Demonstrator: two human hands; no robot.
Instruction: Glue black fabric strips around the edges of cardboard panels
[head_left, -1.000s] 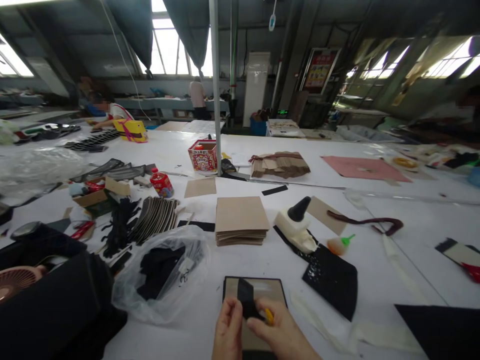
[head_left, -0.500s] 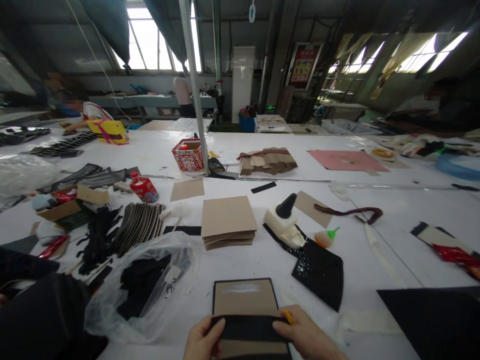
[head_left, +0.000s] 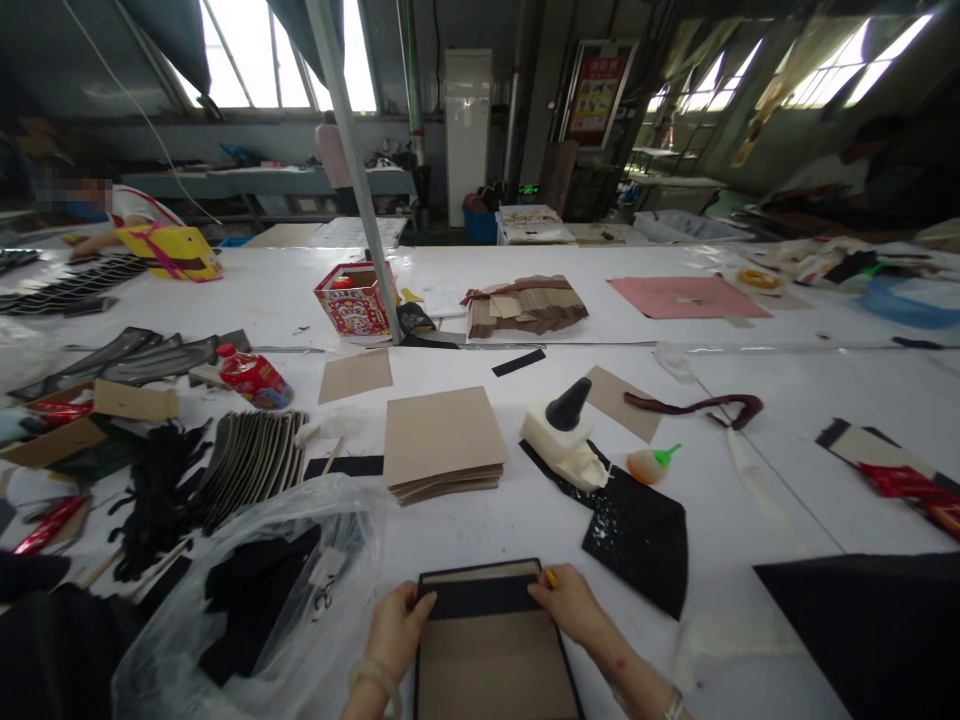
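Observation:
A black strip (head_left: 484, 598) stretches between my two hands, lying across the far end of a brown board (head_left: 491, 665) with black edging. My left hand (head_left: 399, 625) pinches the strip's left end at the board's edge. The other end is pinched by my right hand (head_left: 568, 602), which also has a small yellow object (head_left: 551, 578) sticking out between its fingers; its kind is hidden. Beyond the board sits a stack of brown boards (head_left: 444, 440). To the right, a white bottle with a black cone-shaped cap (head_left: 559, 435) lies on a black piece with white spots (head_left: 645, 540).
Left of my hands is a clear plastic bag (head_left: 300, 600) with black material inside. Curved dark strips (head_left: 251, 465) and a red bottle (head_left: 255, 378) stand farther left. A black sheet (head_left: 870, 630) covers the right front. A metal pole (head_left: 352, 150) rises behind. Other people work farther off.
Both hands have moved the black strip away from me, up to the board's far end. The whitish smear there is now out of sight. The camera view has shifted slightly.

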